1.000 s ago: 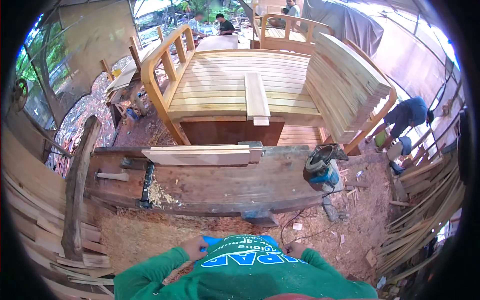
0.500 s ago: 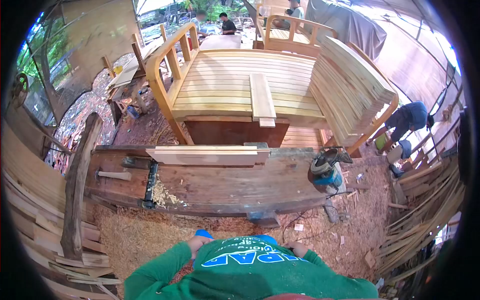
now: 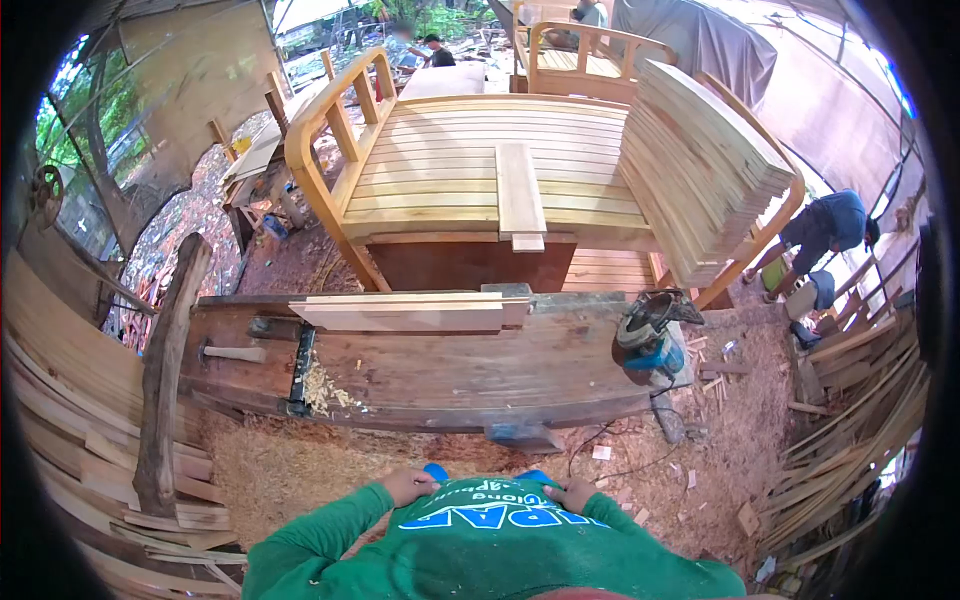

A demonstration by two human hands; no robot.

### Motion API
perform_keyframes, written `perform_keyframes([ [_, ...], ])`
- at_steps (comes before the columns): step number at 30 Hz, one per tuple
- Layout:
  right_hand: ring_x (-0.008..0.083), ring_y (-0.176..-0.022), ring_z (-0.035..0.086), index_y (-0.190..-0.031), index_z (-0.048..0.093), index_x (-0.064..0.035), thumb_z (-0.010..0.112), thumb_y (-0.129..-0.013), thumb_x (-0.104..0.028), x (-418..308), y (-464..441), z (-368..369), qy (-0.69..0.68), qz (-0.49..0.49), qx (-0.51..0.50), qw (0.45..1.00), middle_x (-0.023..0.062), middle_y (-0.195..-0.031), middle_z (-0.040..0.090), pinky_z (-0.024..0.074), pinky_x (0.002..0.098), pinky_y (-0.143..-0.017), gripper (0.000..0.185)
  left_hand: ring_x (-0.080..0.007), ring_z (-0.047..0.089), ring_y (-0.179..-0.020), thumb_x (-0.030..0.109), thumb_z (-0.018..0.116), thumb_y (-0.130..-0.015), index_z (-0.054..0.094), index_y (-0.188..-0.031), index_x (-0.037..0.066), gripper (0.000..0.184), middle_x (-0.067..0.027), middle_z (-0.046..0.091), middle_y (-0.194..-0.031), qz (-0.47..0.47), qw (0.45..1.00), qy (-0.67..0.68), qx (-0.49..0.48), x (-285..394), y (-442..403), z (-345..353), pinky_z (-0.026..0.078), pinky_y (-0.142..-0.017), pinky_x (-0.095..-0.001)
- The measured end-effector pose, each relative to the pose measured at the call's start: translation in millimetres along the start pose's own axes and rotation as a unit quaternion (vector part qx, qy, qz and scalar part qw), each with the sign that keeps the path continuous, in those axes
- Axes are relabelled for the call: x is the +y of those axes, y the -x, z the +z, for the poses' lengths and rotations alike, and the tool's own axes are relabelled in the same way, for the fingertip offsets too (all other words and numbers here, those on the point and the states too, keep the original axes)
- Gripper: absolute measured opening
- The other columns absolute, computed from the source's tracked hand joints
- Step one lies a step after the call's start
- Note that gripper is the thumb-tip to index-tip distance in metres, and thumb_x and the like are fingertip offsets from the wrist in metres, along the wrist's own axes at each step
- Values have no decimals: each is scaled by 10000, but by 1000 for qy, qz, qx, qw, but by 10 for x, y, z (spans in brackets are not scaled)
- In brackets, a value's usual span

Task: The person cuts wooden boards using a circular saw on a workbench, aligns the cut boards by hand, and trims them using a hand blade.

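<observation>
My left hand (image 3: 405, 487) is at the left front hem of my green shirt (image 3: 490, 550), fingers closed on the cloth. On the other side, my right hand (image 3: 573, 496) pinches the hem; its fingertips are small and partly hidden. Blue footwear (image 3: 435, 471) shows just past the hem. Ahead of both hands, apart from them, stands a wooden workbench (image 3: 450, 380). Pale boards (image 3: 410, 315) lie along its far edge. A hammer or mallet with a light handle (image 3: 235, 353) rests on the left end, near wood shavings (image 3: 325, 390). At the right end sits a blue power tool (image 3: 655, 350).
Beyond the bench is a slatted wooden bed frame (image 3: 440, 190) carrying a loose board (image 3: 518, 190) and a stack of planks (image 3: 695, 170). A person (image 3: 830, 225) bends at the right. Wood strips (image 3: 860, 420) pile up there. A rough post (image 3: 170, 380) leans at left; a cord (image 3: 610, 470) crosses the sawdust floor.
Both my hands have moved slightly forward and inward along the shirt hem. The view has shifted a little. The bench and the things on it look the same.
</observation>
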State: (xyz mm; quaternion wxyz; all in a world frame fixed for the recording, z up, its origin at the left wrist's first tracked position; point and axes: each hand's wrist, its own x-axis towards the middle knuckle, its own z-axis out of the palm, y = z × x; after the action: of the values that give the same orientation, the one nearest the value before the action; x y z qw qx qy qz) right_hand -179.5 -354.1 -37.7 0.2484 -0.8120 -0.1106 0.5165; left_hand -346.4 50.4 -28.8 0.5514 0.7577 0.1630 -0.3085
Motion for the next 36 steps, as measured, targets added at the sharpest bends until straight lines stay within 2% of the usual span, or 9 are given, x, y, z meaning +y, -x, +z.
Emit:
perform_keyframes([
  [3, 317, -1046, 735, -1220, 761, -78, 675, -925, -645, 208, -147, -28, -28, 39, 40, 998, 197, -1117, 772, 533, 450, -972, 645, -208, 711, -935, 358, 667, -1007, 772, -1089, 68, 319, -96, 769, -981, 1, 995, -24, 94, -205, -273, 215, 553, -867, -387],
  [16, 308, -909, 746, -935, 810, -72, 758, -855, -625, 1137, -995, -126, 69, 40, 48, 996, 187, -963, 779, 561, 453, -871, 561, -428, 705, -944, 478, 591, -980, 790, -1039, 137, 399, -207, 748, -1007, -89, 931, -226, 273, 5, -665, 518, 546, -848, -540],
  [24, 307, -794, 746, -895, 765, -63, 768, -875, -466, 1286, -935, -221, 92, 121, 130, 980, 158, -849, 771, 581, 449, -814, 404, -402, 722, -960, 518, 594, -969, 794, -1034, 152, 422, -174, 762, -1031, -45, 930, -306, 199, -576, -635, -82, 561, -864, -539],
  [25, 344, -920, 738, -1002, 770, -48, 761, -876, -467, 1252, -884, -216, 50, 142, 141, 978, 195, -997, 760, 571, 455, -887, 438, -401, 724, -947, 502, 608, -965, 797, -1017, 143, 409, -173, 764, -1021, -30, 931, -306, 197, -504, -618, -287, 568, -851, -532],
  [29, 364, -985, 745, -1064, 777, -25, 766, -881, -419, 1632, -1098, 101, -107, 180, 204, 956, 225, -1082, 763, 583, 453, -888, 435, -232, 719, -777, 267, 729, -925, 777, -948, 34, 239, -121, 761, -828, 100, 906, -172, 374, 585, -491, -1733, 580, -772, -420],
  [31, 347, -952, 751, -1009, 773, -26, 767, -889, -395, 1667, -1183, 295, -125, 201, 219, 946, 218, -1019, 772, 588, 453, -824, 387, -143, 657, -820, 289, 713, -982, 732, -996, 17, 274, -63, 726, -894, 239, 843, -110, 469, 1282, -195, -2654, 560, -748, -351],
  [33, 328, -912, 751, -953, 763, -28, 768, -893, -383, 1536, -1210, 375, 141, 112, 164, 970, 206, -933, 772, 588, 444, -792, 360, -137, 638, -928, 257, 667, -1043, 691, -1123, 33, 239, -40, 710, -1046, 373, 781, -37, 499, 2154, 505, -3412, 535, -859, -315],
  [35, 224, -603, 669, -850, 712, -31, 718, -940, -266, 747, -917, 316, -74, 178, 201, 961, 106, -703, 697, 543, 405, -588, 251, -182, 645, -986, 207, 675, -1015, 686, -1139, 36, 211, -59, 703, -1065, 506, 665, -29, 548, 2659, 1226, -4117, 522, -916, -332],
  [36, 264, -738, 704, -915, 741, -33, 726, -922, -343, 681, -1010, 332, -64, 174, 221, 957, 145, -819, 734, 562, 419, -710, 310, -181, 647, -987, 210, 676, -1014, 688, -1137, 38, 212, -59, 705, -1065, 559, 606, -49, 564, 2845, 1608, -4284, 522, -918, -331],
])
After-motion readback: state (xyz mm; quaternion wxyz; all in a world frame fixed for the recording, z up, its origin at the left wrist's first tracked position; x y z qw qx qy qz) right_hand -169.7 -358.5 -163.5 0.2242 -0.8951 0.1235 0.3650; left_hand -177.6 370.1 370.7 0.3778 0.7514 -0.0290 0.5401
